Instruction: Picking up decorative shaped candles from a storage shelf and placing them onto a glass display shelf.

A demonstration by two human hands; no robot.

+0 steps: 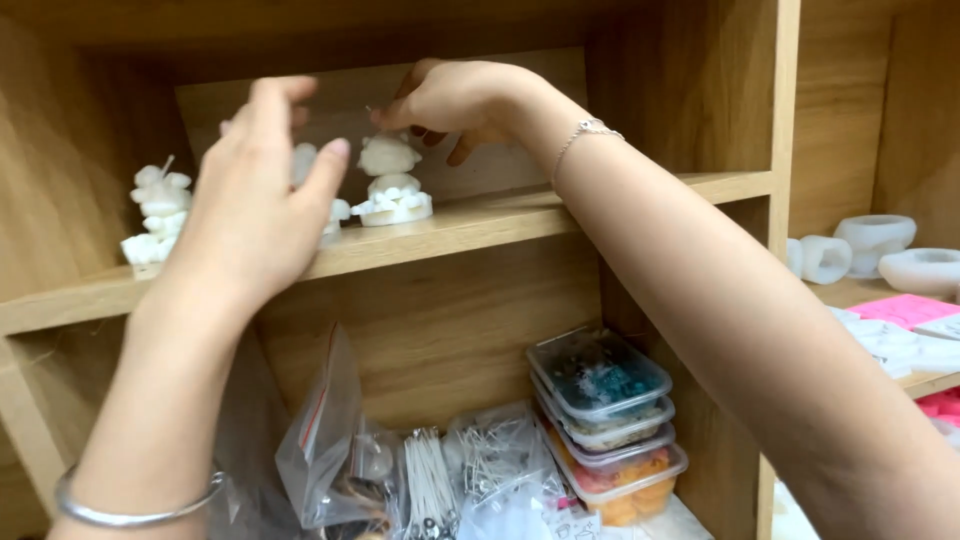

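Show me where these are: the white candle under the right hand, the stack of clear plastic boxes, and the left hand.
white candle [391, 190], head view, on its middle.
stack of clear plastic boxes [606, 420], head view, on the front side.
left hand [255, 200], head view, on its back.

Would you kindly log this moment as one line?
left hand: open by white figurine | right hand: pinching wick of white figurine candle | wooden shelf

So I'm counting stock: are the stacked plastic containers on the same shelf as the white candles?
No, the plastic containers sit below the upper shelf holding the white candles.
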